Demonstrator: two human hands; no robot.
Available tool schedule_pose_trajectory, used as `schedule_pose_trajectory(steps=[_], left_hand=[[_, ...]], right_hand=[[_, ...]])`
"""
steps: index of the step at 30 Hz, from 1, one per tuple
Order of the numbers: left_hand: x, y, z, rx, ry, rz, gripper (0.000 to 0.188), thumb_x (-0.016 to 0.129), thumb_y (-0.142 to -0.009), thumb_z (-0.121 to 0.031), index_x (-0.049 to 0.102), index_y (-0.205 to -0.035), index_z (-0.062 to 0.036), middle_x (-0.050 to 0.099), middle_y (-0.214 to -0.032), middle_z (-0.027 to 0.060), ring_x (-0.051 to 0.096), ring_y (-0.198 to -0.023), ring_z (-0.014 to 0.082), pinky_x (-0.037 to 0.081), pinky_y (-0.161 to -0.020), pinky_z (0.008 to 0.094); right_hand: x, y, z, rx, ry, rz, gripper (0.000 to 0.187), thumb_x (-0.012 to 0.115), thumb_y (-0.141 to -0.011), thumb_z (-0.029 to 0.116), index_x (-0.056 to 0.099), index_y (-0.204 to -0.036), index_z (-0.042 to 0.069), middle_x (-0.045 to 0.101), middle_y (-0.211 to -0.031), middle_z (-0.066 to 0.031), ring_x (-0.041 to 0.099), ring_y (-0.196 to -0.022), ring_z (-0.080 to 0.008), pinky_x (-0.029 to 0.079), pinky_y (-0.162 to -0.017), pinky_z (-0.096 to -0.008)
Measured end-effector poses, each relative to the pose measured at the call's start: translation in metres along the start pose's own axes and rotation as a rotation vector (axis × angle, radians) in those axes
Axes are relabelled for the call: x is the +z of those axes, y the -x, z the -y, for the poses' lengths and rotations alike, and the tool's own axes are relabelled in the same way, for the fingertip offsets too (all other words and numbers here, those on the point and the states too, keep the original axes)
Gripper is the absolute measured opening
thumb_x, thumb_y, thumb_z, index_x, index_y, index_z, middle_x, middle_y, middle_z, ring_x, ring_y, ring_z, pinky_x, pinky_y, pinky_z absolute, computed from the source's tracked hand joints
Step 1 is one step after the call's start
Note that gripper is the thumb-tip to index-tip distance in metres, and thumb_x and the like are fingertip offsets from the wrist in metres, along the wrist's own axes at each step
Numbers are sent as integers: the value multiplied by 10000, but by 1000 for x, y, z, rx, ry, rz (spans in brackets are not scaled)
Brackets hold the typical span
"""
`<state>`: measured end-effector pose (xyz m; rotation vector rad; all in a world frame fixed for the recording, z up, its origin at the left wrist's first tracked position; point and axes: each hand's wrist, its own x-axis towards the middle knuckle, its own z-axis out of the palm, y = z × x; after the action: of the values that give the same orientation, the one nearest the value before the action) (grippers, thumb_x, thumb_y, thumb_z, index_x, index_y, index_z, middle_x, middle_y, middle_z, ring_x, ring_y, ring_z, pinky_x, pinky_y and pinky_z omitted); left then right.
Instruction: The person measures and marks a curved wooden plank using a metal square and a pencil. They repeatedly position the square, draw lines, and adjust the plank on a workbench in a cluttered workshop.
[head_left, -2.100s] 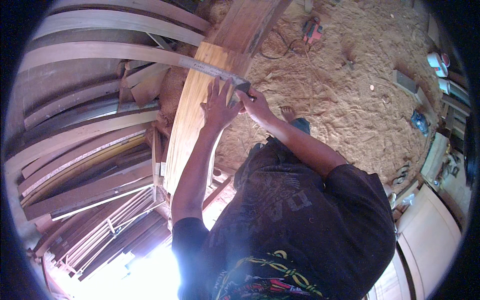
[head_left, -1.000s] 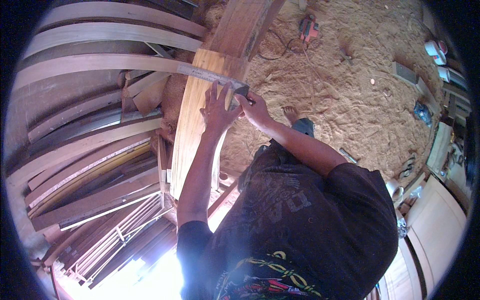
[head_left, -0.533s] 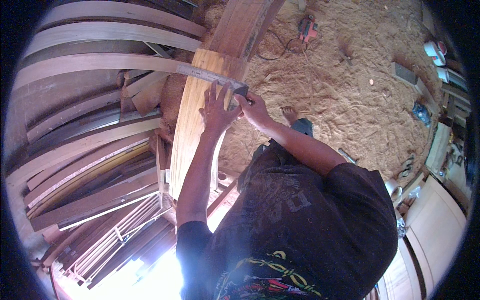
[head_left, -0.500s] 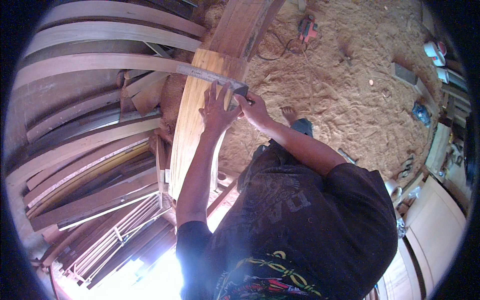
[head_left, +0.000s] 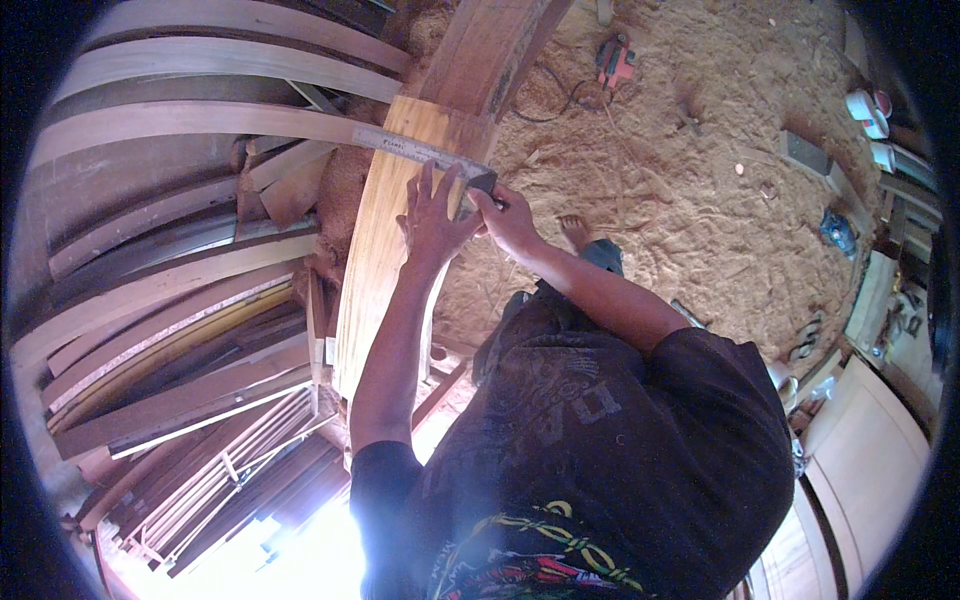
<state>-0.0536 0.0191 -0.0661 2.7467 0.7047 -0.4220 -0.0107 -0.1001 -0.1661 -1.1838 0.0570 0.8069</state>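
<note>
A pale yellow wooden board (head_left: pixel 375 265) lies lengthwise in front of me. Across its far part rests a try square, its metal blade (head_left: pixel 405 146) reaching left past the edge and its dark stock (head_left: pixel 483 182) at the board's right edge. With fingers spread flat, my left hand (head_left: pixel 438 222) presses on the wood, fingertips close to the blade. My right hand (head_left: pixel 512 224) is closed at the stock, thumb and fingers pinching it. Whether anything else is between those fingers is too small to make out.
Brown timber (head_left: pixel 475 60) lies at the board's far end. Long planks (head_left: pixel 200 122) are stacked at the left. An orange corded power tool (head_left: pixel 617 62) sits on the sawdust-covered floor (head_left: pixel 680 190). White containers (head_left: pixel 868 115) and pale panels (head_left: pixel 865 440) stand at the right.
The view has shifted very slightly. Both hands and the try square keep the same places on the board.
</note>
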Motion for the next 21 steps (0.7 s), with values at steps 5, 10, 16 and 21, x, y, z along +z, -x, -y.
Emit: schedule_pose_trajectory(steps=[5,10,16,21], left_hand=[[-1,0,-1,13,11,-10,963,817,-759,-627,409,-1588,-357,193,-1732,64,201,-1577,417,321,-1093,812],[1,-1,0,-9,-23,-10,996,825,-740,-636,400,-1593,-349,200,-1728,74,212,-1569,419,336,-1085,801],[-3,-12,2,-39,-50,23,1267,862,-644,-687,268,-1650,-197,130,-1743,112,227,-1549,414,366,-1098,749],[-12,-24,3,-80,-83,94,1409,888,-595,-682,151,-1676,-158,63,-1736,189,214,-1548,426,363,-1122,723]], right_hand=[[1,1,1,-10,-19,-8,309,678,-1022,301,703,-1093,1,719,-752,-77,692,-594,-152,564,-513,-288],[1,1,0,11,-24,-21,307,688,-1016,297,710,-1090,0,719,-762,-80,687,-590,-148,562,-510,-291],[0,-1,1,33,-5,-39,280,692,-1014,279,710,-1079,7,710,-749,-71,673,-574,-140,560,-501,-285],[1,3,4,23,-53,-1,294,703,-1016,318,702,-1094,34,740,-836,-64,697,-614,-140,611,-559,-280]])
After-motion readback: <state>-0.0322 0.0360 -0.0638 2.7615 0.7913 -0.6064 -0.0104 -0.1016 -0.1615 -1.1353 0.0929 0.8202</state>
